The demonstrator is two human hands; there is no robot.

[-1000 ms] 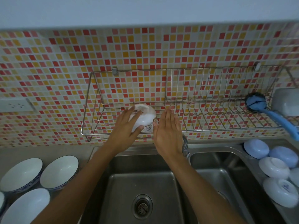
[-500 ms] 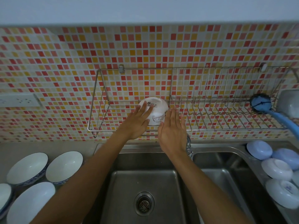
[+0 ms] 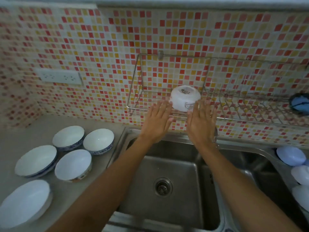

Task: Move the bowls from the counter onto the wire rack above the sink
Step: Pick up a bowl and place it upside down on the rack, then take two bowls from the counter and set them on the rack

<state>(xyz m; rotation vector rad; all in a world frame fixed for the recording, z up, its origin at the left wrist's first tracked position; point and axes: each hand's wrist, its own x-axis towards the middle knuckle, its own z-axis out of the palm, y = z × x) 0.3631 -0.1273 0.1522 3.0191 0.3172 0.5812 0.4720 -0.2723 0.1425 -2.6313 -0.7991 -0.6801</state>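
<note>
Both hands have drawn back a little from the upturned bowl, and the view has swung left to show more counter.

The small white ceramic bowl [image 3: 185, 97] sits upside down on the wall-mounted wire rack [image 3: 217, 104] above the steel sink [image 3: 167, 173]. The left hand [image 3: 157, 123] and right hand [image 3: 201, 123] flank it with fingers flat and spread, gripping nothing. Five white blue-rimmed bowls [image 3: 71, 164] wait on the grey counter [image 3: 25, 134].
</note>
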